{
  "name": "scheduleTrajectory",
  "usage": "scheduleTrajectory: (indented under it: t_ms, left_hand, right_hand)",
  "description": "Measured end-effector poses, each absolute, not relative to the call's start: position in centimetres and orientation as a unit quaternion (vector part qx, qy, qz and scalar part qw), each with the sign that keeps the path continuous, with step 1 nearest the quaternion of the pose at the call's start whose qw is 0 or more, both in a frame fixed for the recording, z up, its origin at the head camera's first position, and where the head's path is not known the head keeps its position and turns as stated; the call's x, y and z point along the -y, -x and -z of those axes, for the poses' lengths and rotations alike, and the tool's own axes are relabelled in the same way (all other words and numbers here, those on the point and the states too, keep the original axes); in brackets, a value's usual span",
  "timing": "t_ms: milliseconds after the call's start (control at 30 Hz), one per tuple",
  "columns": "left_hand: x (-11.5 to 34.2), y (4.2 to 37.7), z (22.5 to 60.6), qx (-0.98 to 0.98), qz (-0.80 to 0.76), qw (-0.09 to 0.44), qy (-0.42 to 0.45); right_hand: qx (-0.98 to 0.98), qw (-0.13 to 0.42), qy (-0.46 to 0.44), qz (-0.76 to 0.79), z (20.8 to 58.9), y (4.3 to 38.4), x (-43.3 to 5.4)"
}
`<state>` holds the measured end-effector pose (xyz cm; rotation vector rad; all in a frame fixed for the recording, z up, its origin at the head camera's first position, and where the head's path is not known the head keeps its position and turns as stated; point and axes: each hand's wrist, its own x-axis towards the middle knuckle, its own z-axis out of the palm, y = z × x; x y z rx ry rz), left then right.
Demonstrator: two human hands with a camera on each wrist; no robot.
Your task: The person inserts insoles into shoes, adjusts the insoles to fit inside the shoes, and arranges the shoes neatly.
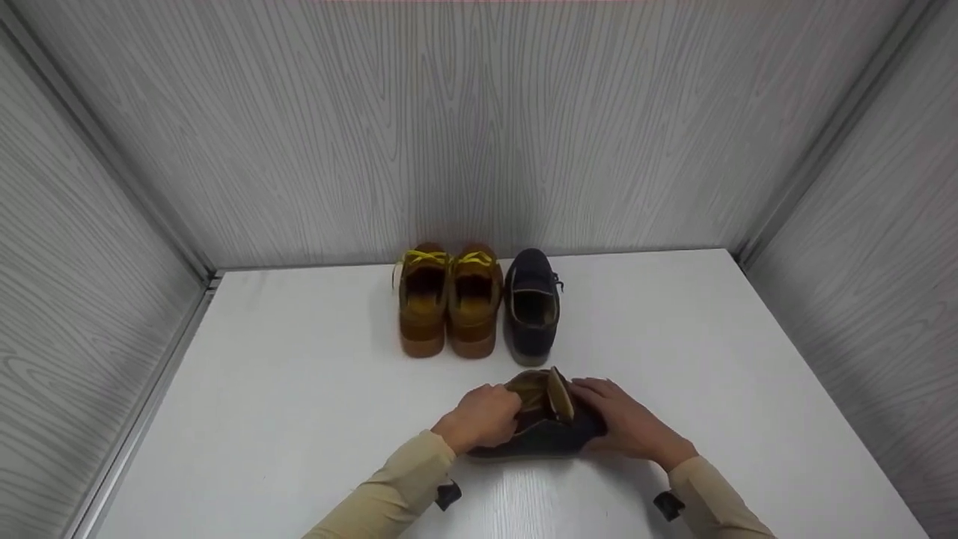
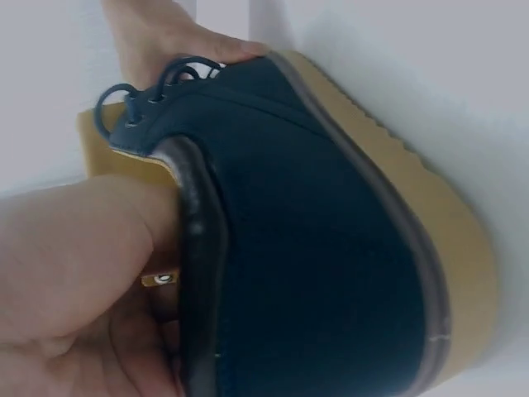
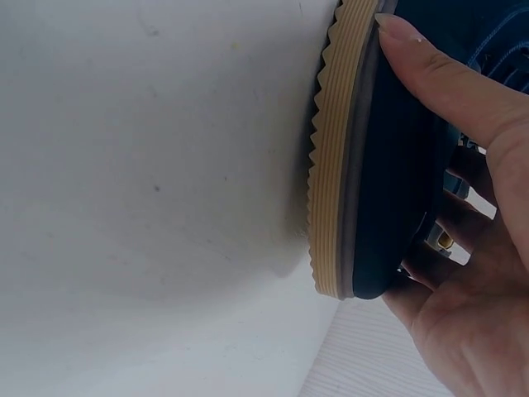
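A dark navy lace-up shoe (image 1: 542, 438) with a tan ridged sole lies sideways near the front, toe to the right, its tongue (image 1: 560, 397) sticking up. My left hand (image 1: 483, 415) grips the shoe at the heel end, the fingers reaching into its opening; the fingertips are hidden. Around the toe curls my right hand (image 1: 629, 423), its thumb on the side of the upper just above the sole in the right wrist view, the fingers on the other side. Loose blue laces (image 2: 157, 91) show in the left wrist view.
Behind stands the matching dark shoe (image 1: 531, 337), toe toward the back wall (image 1: 479, 135). Left of it stand two brown shoes (image 1: 423, 329) with yellow laces, side by side. All rest on a white board (image 1: 299, 359) between grey wood-grain side panels (image 1: 67, 247).
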<state>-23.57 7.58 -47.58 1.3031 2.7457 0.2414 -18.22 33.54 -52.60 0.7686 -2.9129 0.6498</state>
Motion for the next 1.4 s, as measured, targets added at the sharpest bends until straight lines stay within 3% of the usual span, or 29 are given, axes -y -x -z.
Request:
scheduleTrajectory:
  t_ms: [100,300,367,433,633,733,833,933,1167,1400]
  left_hand:
    - [-7.3,23.6,47.7,-0.895,-0.115,0.023,-0.430]
    - [-6.6,24.3,48.0,-0.888,-0.181,-0.096,-0.412]
    - [-6.4,24.7,48.0,-0.894,-0.185,-0.104,-0.396]
    - [-6.2,25.2,47.9,-0.902,-0.178,-0.080,-0.385]
    - [-6.5,26.9,47.4,-0.898,-0.142,0.066,-0.410]
    - [-6.9,27.5,47.3,-0.888,-0.139,0.111,-0.425]
    - [-7.2,27.9,47.4,-0.884,-0.148,0.114,-0.429]
    - [-7.5,28.1,47.6,-0.879,-0.175,0.108,-0.431]
    - [-7.8,25.8,48.4,-0.862,-0.259,0.129,-0.416]
    - [-9.5,22.4,49.4,-0.852,-0.388,0.081,-0.343]
  right_hand:
    - [0.944,0.032,-0.252,-0.210,52.6,18.3,-33.6]
    - [0.943,0.024,-0.255,-0.214,52.6,18.3,-33.6]
    - [0.944,0.024,-0.253,-0.212,52.5,18.1,-33.5]
    - [0.948,0.025,-0.231,-0.215,52.2,17.6,-33.3]
    - [0.958,0.097,-0.106,-0.250,50.5,14.7,-31.5]
    - [0.953,0.064,-0.070,-0.289,49.7,13.1,-29.6]
    - [0.942,-0.022,-0.044,-0.331,49.6,12.5,-27.4]
    - [0.933,-0.068,0.005,-0.353,50.1,12.7,-25.6]
    - [0.943,-0.057,0.093,-0.313,50.8,13.0,-25.0]
    - [0.948,-0.016,0.132,-0.290,49.6,14.0,-27.9]
